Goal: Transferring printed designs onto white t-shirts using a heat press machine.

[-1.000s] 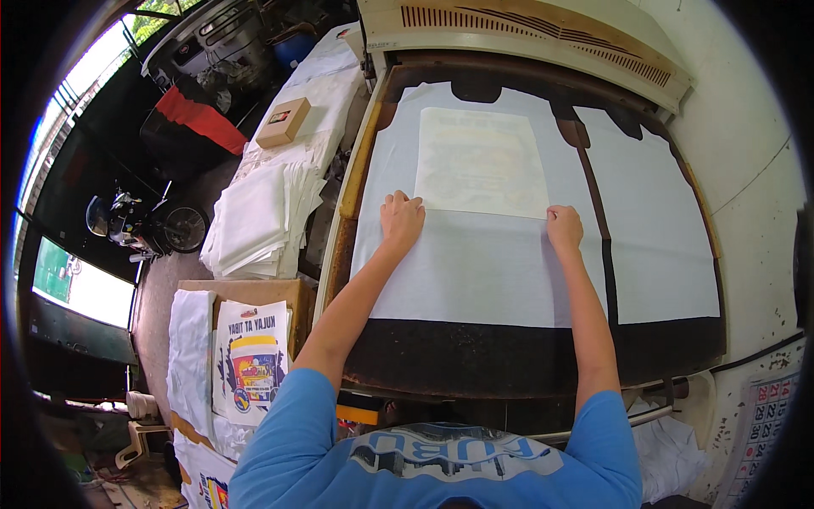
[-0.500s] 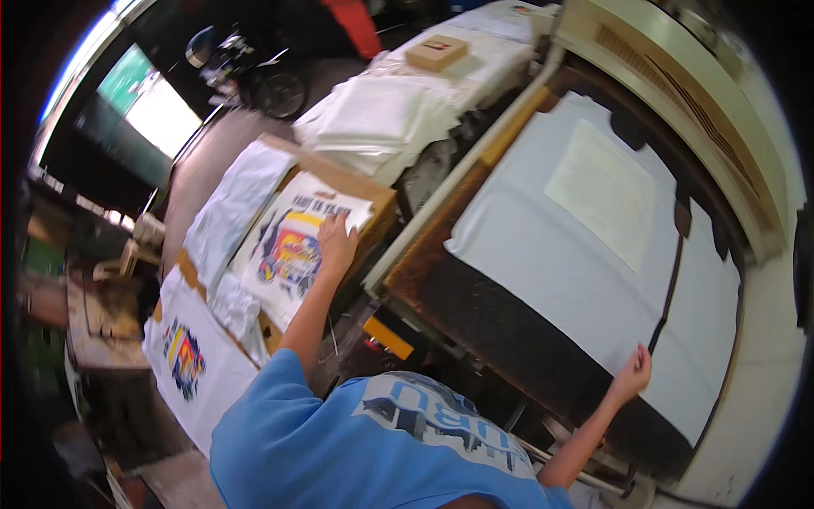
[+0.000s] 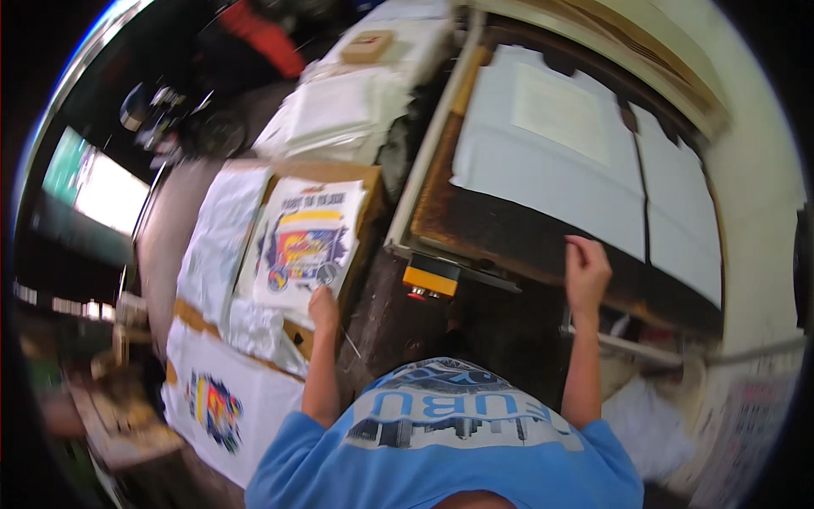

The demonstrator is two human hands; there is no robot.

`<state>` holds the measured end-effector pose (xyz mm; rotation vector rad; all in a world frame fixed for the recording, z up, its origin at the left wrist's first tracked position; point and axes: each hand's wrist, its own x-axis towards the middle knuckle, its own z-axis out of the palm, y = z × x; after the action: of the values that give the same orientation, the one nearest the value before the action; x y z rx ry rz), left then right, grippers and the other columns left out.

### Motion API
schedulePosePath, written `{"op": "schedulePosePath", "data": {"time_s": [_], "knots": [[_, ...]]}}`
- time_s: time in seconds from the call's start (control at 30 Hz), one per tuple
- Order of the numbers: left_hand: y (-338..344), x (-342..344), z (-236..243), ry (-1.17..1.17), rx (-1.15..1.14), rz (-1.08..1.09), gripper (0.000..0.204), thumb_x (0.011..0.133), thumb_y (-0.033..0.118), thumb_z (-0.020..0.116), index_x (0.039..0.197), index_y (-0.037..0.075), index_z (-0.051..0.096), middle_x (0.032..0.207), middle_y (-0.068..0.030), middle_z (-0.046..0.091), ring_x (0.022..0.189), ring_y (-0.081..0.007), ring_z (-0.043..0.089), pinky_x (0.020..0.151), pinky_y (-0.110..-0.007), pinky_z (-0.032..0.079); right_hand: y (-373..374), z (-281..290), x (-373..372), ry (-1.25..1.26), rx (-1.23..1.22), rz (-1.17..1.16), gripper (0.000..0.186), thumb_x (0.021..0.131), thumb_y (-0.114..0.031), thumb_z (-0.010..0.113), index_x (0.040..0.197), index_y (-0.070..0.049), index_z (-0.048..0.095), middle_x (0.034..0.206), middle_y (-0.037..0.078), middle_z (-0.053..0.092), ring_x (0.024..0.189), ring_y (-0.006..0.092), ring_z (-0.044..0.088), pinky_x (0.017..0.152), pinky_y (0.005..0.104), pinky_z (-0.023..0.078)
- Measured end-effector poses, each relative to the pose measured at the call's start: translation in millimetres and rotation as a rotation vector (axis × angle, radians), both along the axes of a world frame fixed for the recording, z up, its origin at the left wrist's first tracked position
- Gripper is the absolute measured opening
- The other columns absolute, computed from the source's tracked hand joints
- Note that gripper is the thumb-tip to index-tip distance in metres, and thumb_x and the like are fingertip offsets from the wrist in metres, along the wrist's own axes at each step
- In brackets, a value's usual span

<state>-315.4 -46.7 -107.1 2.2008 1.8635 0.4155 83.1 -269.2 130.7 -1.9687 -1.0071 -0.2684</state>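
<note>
My left hand (image 3: 323, 307) pinches the lower edge of a printed sheet (image 3: 303, 227) with a colorful design, lying in a stack on a cardboard box (image 3: 370, 182). My right hand (image 3: 587, 273) hangs over the dark front of the heat press bed (image 3: 500, 217), fingers curled in with nothing visible in them. On the bed lie white fabric pieces (image 3: 678, 204), the larger one with a pale sheet (image 3: 560, 110) on it.
Folded white cloths (image 3: 225, 237) and a printed white shirt (image 3: 254, 416) are beside the sheets. A yellow switch box (image 3: 430, 277) sticks out from the press front. Behind are white stacks (image 3: 331, 114), a small box (image 3: 367, 47) and a motorbike (image 3: 186, 127).
My view has turned left. My hands have left the pale sheet; my left hand went to the printed sheets, then down to their lower edge. My right hand has drawn toward the press front.
</note>
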Motion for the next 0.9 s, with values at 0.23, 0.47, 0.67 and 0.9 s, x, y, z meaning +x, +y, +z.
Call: {"op": "schedulePosePath", "data": {"time_s": [0.23, 0.47, 0.67, 0.9], "knots": [[30, 58, 179, -0.507, 0.567, -0.067, 0.020, 0.085, 0.014, 0.049, 0.091, -0.003, 0.058, 0.092, -0.0196, 0.060, 0.081, -0.0317, 0.057, 0.072, -0.037, 0.045, -38, -41, -80, 0.361, -0.022, 0.107, 0.009, 0.076, -0.004, 0.057, 0.083, -0.003, 0.063, 0.073, 0.009, 0.058, 0.062, 0.0174, 0.055, 0.055, 0.0264, 0.043], [-80, 153, 304, -1.316, 0.180, -0.451, 0.015, 0.084, 0.007, 0.049, 0.084, -0.006, 0.055, 0.106, -0.0169, 0.057, 0.093, -0.0191, 0.054, 0.079, -0.029, 0.042, -32, -49, -148, 1.448, -0.219, 0.637, 0.049, 0.092, -0.044, 0.035, 0.110, -0.003, 0.053, 0.094, 0.007, 0.060, 0.062, 0.0103, 0.056, 0.050, 0.0202, 0.046], [-171, 233, 330, -1.465, 0.072, -0.826, 0.015, 0.083, 0.006, 0.048, 0.084, -0.006, 0.056, 0.107, -0.0214, 0.056, 0.096, -0.0224, 0.054, 0.087, -0.033, 0.039, -73, -35, -119, 1.983, 0.048, 0.979, 0.066, 0.088, -0.058, 0.021, 0.128, -0.007, 0.035, 0.111, 0.016, 0.053, 0.081, 0.0212, 0.059, 0.060, 0.0285, 0.051], [-266, 370, 352, -1.593, 0.301, -0.918, 0.017, 0.083, 0.009, 0.049, 0.081, -0.007, 0.055, 0.108, -0.0228, 0.055, 0.094, -0.0222, 0.055, 0.084, -0.032, 0.041, -192, -25, -26, 2.128, 0.242, 1.151, 0.066, 0.087, -0.057, 0.028, 0.131, -0.007, 0.030, 0.124, 0.020, 0.044, 0.098, 0.0245, 0.054, 0.082, 0.0354, 0.044]]}}
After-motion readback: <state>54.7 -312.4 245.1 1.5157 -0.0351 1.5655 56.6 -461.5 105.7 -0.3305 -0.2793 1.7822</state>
